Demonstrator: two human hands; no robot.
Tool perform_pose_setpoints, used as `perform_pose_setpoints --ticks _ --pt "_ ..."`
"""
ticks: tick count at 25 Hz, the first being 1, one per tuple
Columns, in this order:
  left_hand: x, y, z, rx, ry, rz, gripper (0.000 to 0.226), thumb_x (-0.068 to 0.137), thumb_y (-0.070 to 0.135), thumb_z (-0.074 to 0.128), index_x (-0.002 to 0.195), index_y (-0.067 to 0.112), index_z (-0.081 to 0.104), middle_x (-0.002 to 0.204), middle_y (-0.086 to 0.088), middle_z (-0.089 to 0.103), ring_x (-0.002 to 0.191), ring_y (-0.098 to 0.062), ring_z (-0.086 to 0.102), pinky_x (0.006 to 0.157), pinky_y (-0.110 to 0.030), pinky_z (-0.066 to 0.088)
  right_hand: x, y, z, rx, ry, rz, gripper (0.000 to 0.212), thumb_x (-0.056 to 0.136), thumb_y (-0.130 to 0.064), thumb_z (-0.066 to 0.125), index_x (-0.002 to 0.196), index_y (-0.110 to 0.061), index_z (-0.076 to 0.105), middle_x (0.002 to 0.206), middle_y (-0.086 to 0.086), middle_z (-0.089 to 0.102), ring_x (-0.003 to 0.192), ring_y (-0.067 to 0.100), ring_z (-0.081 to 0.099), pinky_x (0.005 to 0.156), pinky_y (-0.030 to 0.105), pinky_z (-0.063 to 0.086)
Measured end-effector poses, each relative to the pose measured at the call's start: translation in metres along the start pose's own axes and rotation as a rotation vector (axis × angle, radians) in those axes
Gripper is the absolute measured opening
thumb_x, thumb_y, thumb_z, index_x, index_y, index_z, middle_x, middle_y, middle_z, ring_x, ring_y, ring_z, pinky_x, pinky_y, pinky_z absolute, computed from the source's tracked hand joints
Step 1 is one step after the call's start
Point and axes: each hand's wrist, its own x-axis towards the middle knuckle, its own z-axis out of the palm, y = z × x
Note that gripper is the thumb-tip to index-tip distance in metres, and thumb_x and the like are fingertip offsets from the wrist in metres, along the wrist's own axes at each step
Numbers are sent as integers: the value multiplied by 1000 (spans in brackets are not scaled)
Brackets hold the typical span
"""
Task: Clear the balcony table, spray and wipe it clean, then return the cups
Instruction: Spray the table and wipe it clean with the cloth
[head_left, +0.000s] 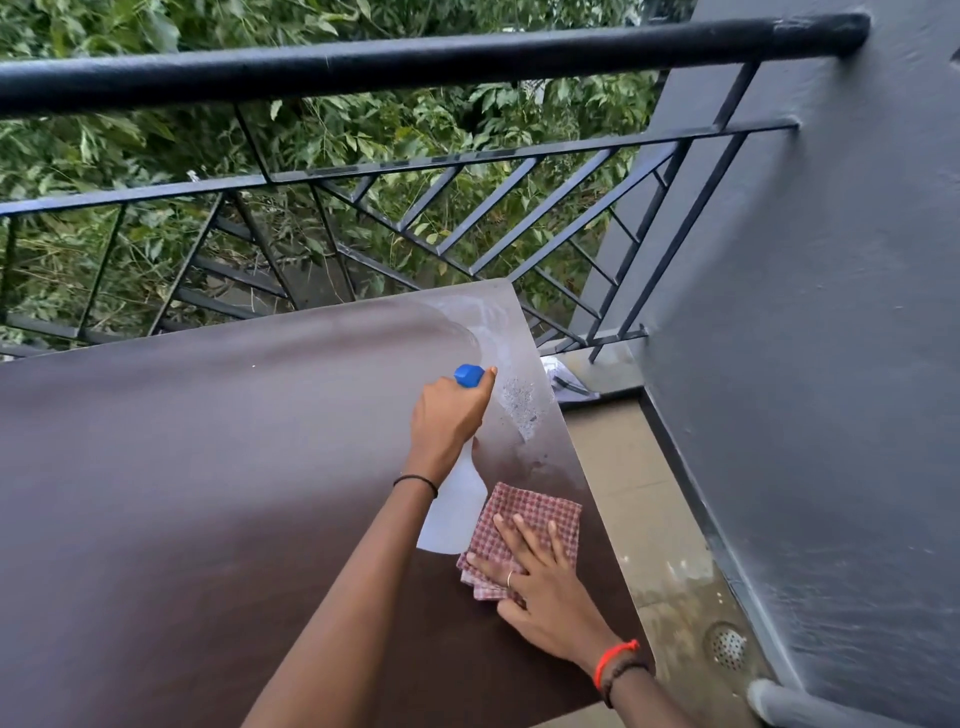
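Observation:
The dark brown balcony table (182, 493) fills the lower left of the head view. My left hand (449, 415) grips the neck of a white spray bottle (457, 514) with a blue nozzle (469, 375), pointed at the table's right side. A patch of spray droplets (519, 402) lies on the table just past the nozzle. My right hand (540, 577) rests flat with spread fingers on a folded red-and-white checked cloth (535, 514) near the table's right edge. No cups are in view.
A black metal railing (415, 67) runs along the far side of the table, with green foliage beyond. A grey wall (831, 312) stands at the right. The tiled floor (639, 499) beside the table has a round drain (727, 647). Some crumpled items (563, 382) lie in the corner.

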Motion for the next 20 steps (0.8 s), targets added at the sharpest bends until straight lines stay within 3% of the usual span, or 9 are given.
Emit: perform_pose_setpoints --ticks 6,8,12,14,20 --pt "3 -4 2 -113 -12 8 61 89 59 51 69 4 67 65 -6 72 63 -18 65 71 -33 54 -2 4 -1 -28 22 5 66 80 -38 42 139 -60 20 159 -8 6 145 12 -1 113 43 -11" --pt "7 -8 -4 -133 -21 5 58 90 58 51 65 7 65 63 -2 71 62 -18 64 70 -31 52 2 12 -4 33 24 44 67 81 -37 39 139 -62 16 159 -9 1 145 11 -8 113 42 -16" --pt "21 -24 -18 -158 -4 -4 57 86 63 48 74 11 69 62 -1 72 67 -20 69 76 -33 55 41 45 -25 69 43 191 62 79 -44 29 131 -69 7 157 -11 -7 146 16 -9 115 40 -19" --pt "26 -32 -25 -148 -3 -14 58 85 64 48 75 11 70 62 1 72 71 -18 70 76 -33 55 79 63 -41 56 14 224 59 80 -48 24 135 -64 10 158 -8 -10 147 19 -11 114 43 -17" --pt "35 -52 -38 -127 1 -50 65 78 71 43 72 14 72 62 3 72 69 -17 70 77 -36 58 182 56 -60 59 28 266 56 92 -37 40 142 -52 21 160 0 -4 147 24 -8 114 51 -14"
